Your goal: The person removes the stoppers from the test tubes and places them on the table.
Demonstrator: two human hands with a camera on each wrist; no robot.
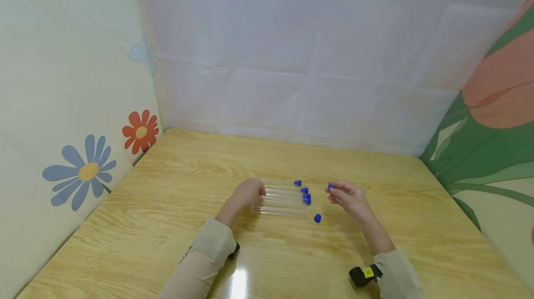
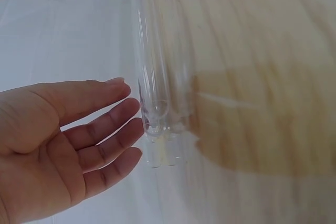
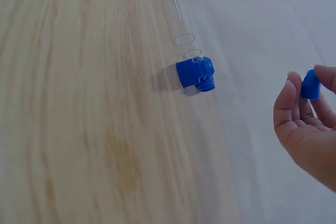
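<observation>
My left hand is beside the closed ends of several clear test tubes lying on the table. In the left wrist view its fingers are spread and loosely bent, fingertips right at the tubes' side. Between thumb and fingers, my right hand pinches a blue stopper, held up off the table to the right of the tubes. Several other blue stoppers sit at the right ends of the tubes. One loose blue stopper lies nearer me, beyond the end of the nearest tube.
A light wood-grain table spans the area. White cloth hangs behind it, and flower-printed panels stand at both sides. Black wrist cameras sit on the sleeves.
</observation>
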